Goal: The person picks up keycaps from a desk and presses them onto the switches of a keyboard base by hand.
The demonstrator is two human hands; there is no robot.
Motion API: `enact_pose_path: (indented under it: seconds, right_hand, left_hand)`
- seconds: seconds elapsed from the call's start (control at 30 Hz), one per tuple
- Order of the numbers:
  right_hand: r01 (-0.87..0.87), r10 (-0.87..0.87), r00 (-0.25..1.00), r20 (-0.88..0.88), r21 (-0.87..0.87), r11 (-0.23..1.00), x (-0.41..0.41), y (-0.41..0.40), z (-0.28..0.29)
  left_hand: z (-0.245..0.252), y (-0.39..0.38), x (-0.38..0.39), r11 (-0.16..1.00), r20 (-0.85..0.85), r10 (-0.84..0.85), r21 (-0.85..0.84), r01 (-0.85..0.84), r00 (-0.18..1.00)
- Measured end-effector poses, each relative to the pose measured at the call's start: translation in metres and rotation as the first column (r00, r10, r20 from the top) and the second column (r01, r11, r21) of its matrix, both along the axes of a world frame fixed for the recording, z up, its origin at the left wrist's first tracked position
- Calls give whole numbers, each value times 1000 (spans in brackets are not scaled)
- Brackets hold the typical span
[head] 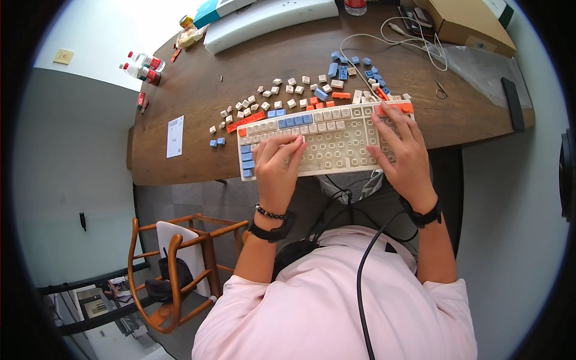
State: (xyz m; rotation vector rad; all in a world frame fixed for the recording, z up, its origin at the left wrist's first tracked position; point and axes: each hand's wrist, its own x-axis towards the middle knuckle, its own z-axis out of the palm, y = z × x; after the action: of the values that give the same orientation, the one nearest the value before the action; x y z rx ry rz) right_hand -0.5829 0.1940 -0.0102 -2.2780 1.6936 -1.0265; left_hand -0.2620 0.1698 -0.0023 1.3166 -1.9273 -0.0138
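Observation:
A mechanical keyboard (324, 150) with a cream case lies tilted along the table's front edge. White, blue and orange keycaps fill its upper rows and left column; bare switch positions show across the middle and right. My left hand (276, 164) is over its left half, thumb and fingertips pinched together by the third row. Whether a keycap is between those tips is too small to tell. Spread over the right end, my right hand (402, 148) touches the keyboard with its fingers apart. Loose white keycaps (291, 103) and blue keycaps (333, 69) lie behind the keyboard.
A pale cable (360, 35) runs from the keyboard's back across the wooden table (193, 90). Scissors (441, 89), a black phone-like slab (513, 104) and a cardboard box (468, 27) are at right. Bottles (141, 72) stand at left, and a wooden chair (180, 265) is below.

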Motion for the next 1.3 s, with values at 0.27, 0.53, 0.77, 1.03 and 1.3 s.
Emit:
enact_pose_path:
  seconds: [0.27,0.53,0.77,1.03,1.3]
  right_hand:
    - [-2,2,1000,-2,1,1000,1,0,2]
    - [-6,6,1000,-15,-11,1000,1,-1,2]
    - [-9,8,1000,-23,-12,1000,2,-2,2]
    - [-27,27,999,-37,-3,1000,1,-2,3]
    - [-38,38,998,-55,12,999,1,-2,4]
  left_hand:
    - [0,0,6,999,-22,-46,0,46,999]
    - [-4,-1,5,992,22,-72,-99,74,997]
    - [13,4,4,998,69,-69,19,68,995]
    - [28,12,-6,999,350,-11,-35,25,937]
    - [26,23,-12,999,519,35,-11,-34,854]
